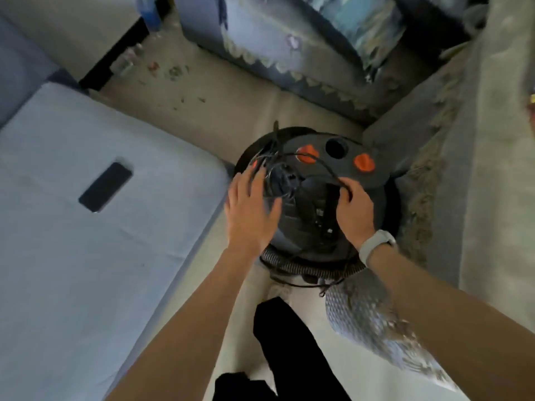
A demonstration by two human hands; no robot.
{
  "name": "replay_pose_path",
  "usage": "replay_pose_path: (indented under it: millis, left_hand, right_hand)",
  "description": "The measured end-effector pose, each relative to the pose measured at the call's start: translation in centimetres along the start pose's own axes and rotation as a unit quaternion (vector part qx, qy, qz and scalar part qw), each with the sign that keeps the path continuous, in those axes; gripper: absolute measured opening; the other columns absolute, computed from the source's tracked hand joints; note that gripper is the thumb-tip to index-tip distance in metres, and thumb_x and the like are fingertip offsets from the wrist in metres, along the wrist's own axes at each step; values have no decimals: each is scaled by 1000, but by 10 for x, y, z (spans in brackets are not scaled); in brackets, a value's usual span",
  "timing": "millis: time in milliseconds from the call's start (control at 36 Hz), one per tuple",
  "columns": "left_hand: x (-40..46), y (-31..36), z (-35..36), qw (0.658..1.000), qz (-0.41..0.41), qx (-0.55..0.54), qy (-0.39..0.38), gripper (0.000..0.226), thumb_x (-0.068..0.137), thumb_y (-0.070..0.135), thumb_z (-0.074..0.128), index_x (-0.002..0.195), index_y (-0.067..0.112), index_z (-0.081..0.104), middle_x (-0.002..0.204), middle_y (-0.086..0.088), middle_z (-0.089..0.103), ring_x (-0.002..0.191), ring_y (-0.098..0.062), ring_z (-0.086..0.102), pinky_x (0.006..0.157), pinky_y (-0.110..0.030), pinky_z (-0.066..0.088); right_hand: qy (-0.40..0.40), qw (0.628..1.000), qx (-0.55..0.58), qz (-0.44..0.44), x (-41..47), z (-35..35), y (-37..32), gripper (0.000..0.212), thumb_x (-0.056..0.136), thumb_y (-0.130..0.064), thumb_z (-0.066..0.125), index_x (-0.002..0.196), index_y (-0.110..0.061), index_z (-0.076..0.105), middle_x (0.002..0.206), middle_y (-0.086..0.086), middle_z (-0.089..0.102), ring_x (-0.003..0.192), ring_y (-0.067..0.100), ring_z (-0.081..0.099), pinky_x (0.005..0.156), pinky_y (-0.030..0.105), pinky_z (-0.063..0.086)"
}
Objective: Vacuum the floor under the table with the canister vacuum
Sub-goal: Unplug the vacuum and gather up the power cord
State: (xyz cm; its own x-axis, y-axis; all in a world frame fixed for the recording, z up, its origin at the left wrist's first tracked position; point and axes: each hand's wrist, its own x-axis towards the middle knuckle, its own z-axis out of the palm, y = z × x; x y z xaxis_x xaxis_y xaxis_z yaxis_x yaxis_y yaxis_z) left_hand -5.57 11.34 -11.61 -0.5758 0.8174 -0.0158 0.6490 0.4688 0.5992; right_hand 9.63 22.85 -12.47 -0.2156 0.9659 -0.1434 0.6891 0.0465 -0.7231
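Your canister vacuum (315,195) stands upright on the pale floor (220,111), wedged between the blue-covered cushion (101,212) on your left and the shaggy rug (428,175) on your right, directly ahead of your feet. Your left hand (250,209) lies spread, fingers nearly straight, resting on the left shoulder of the lid beside the bundled power cord (278,175). Your right hand (354,209) curls round a black loop of that cord at the top handle.

The main risk, as you judge it from here, is the cord: it lies in a loose tangle over the lid, and a pull on one loop could tighten a knot or snag on the orange knobs (308,154). The ribbed hose (307,267) is coiled round the base near your feet, with thin cord strands crossing it, so lifting the drum may drag the hose or trip you. The rug's fringe touches the canister's right side and could catch its base.

The drum's long axis runs vertically, lid towards you; the open round port (335,147) between the two orange knobs faces away from you, towards the littered floor by the patterned fabric (289,53). A dark phone (105,186) lies on the cushion, well apart from your work
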Motion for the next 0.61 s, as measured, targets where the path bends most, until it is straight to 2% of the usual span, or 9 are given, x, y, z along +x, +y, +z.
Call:
replay_pose_path:
  millis: [83, 139, 167, 278, 361, 417, 472, 528, 611]
  left_hand:
    - [26, 1, 25, 993, 80, 72, -48, 68, 89, 49, 46, 149, 25, 27, 158, -7, 20, 145, -34, 13, 110, -60, 23]
    - [43, 0, 39, 983, 121, 116, -76, 70, 87, 56, 35, 150, 28, 23, 158, -8, 17, 144, -39, 11, 108, -65, 18]
    - [51, -1, 46, 976, 143, 140, -82, 69, 87, 58, 32, 150, 29, 23, 158, -8, 17, 144, -40, 11, 108, -66, 15]
    - [82, -4, 68, 942, 246, 214, -83, 64, 91, 59, 30, 147, 30, 32, 155, -9, 28, 143, -41, 18, 107, -68, 12]
    - [94, -10, 83, 927, 280, 231, -90, 57, 93, 57, 31, 142, 30, 42, 151, -8, 37, 141, -42, 22, 108, -68, 15]
    - [96, -13, 89, 929, 285, 221, -80, 51, 95, 53, 33, 139, 31, 46, 148, -8, 42, 140, -42, 25, 109, -65, 16]
    - [97, -17, 91, 928, 299, 215, -58, 48, 96, 51, 36, 137, 31, 49, 144, -8, 46, 137, -42, 30, 109, -63, 19]
    - [100, -19, 92, 923, 314, 219, -41, 46, 96, 50, 37, 135, 30, 51, 142, -8, 49, 134, -43, 33, 109, -62, 20]
    - [108, -16, 93, 911, 336, 238, -24, 46, 96, 51, 41, 133, 28, 54, 140, -8, 52, 133, -44, 37, 110, -62, 15]
  right_hand:
    - [-2, 999, -9, 32, 13, 9, 20, 33, 100, -9, 42, 130, -2, 54, 130, 16, 57, 122, 30, 51, 97, 23, 36]
    - [14, 999, -22, 28, 13, 16, 34, 32, 99, -6, 44, 128, -1, 55, 125, 18, 59, 119, 33, 52, 92, 16, 32]
    - [23, 999, -33, 15, 11, 20, 39, 33, 98, -5, 44, 129, -2, 55, 120, 19, 60, 116, 35, 52, 91, 16, 32]
    - [65, 995, -72, -5, -1, 38, 47, 40, 97, -6, 45, 136, -7, 50, 99, 20, 53, 91, 37, 54, 84, 40, 45]
    - [96, 989, -109, 32, -11, 51, 40, 46, 99, -19, 47, 144, -13, 40, 104, 17, 46, 81, 27, 47, 78, 37, 45]
    - [77, 986, -123, 83, -20, 61, 34, 56, 99, -34, 44, 150, -19, 26, 122, 19, 43, 89, 31, 50, 71, 38, 48]
    - [60, 980, -147, 118, -25, 70, 29, 65, 97, -45, 41, 152, -17, 18, 134, 18, 43, 98, 36, 57, 58, 41, 51]
    - [57, 973, -190, 120, -21, 75, 27, 69, 94, -49, 35, 149, -8, 25, 126, 19, 53, 83, 36, 65, 43, 36, 49]
    - [88, 958, -249, 114, -11, 78, 33, 67, 93, -45, 35, 144, -2, 34, 115, 20, 60, 62, 29, 65, 34, 29, 43]
